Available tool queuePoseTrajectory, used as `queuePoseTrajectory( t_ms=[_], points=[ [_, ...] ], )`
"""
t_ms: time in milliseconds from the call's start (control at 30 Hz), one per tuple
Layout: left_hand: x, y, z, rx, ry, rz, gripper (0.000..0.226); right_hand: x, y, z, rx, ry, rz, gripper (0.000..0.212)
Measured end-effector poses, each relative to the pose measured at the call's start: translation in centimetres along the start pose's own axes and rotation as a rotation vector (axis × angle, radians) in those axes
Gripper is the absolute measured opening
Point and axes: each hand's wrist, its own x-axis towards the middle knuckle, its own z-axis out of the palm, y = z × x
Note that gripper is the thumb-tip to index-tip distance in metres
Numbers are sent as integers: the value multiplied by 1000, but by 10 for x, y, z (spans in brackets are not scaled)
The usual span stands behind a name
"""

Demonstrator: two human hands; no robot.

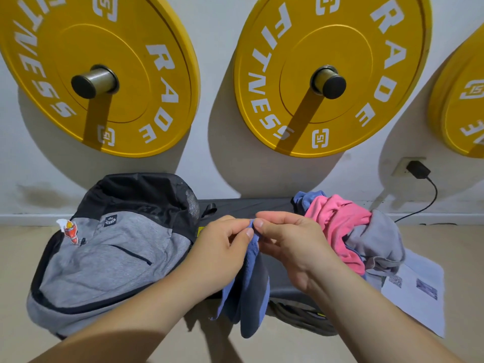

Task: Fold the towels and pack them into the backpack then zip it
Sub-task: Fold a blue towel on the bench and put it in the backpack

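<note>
A blue towel point(248, 289) hangs in front of the dark bench point(246, 205), held up by its top edge. My left hand point(222, 247) and my right hand point(288, 239) both pinch that edge, fingertips close together. A grey and black backpack point(112, 255) lies on the bench to the left, beside my left hand; whether its zip is open I cannot tell. To the right sits a loose heap with a pink towel point(337, 226), a grey towel point(377, 242) and a bit of another blue towel point(309, 200) behind.
Three yellow weight plates point(327, 74) hang on the wall above the bench. A black charger point(417, 170) with its cable is plugged in at the right. A printed paper sheet point(419, 292) lies on the floor under the heap. Dark straps point(301, 315) lie below the bench.
</note>
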Motion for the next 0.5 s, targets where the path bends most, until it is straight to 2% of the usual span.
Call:
queuePoseTrajectory(
  t_ms=[300,500],
  points=[
    [-12,0,-7,-70,4,-45,21,-16,-1,2,-200,34,-181,15],
    [-13,-5,-5,-120,57,-31,15,-17,5,10,-125,-5,-153,25]
  ],
)
